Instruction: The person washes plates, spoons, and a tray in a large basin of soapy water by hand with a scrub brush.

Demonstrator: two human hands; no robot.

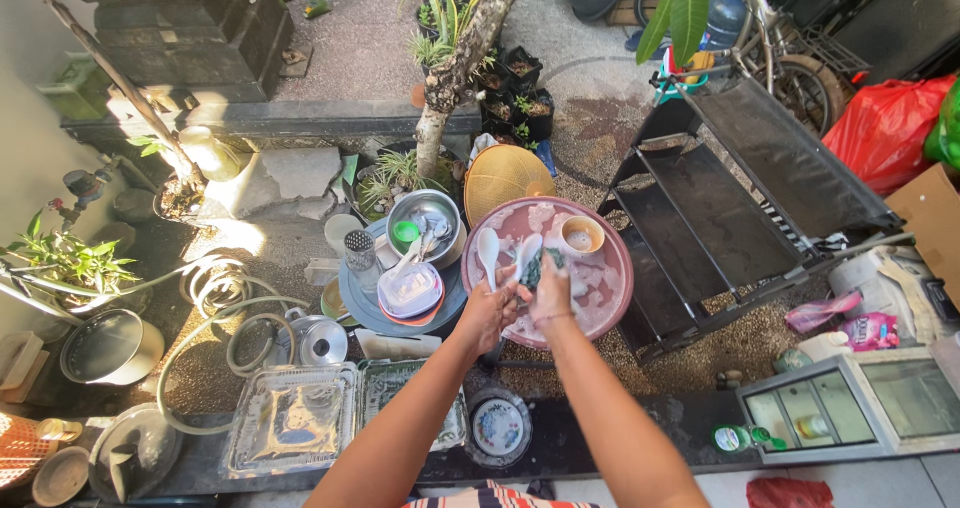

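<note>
Both my hands are over a round pink basin [618, 268] of soapy water. My left hand [489, 313] grips the handle of a white spoon [527, 250] held above the suds. My right hand [551, 296] presses a dark green scrub sponge [541, 265] against that spoon. A second white spoon [488, 251] lies in the basin to the left. A beige cup [582, 236] stands in the basin's far side.
Left of the basin a grey tray [352, 298] holds a metal bowl [425, 218], a metal grater cup [360, 251] and stacked plastic lids [408, 290]. A black metal rack [720, 208] stands right. A hose [215, 288], a kettle [318, 340] and glass trays [290, 418] lie nearer left.
</note>
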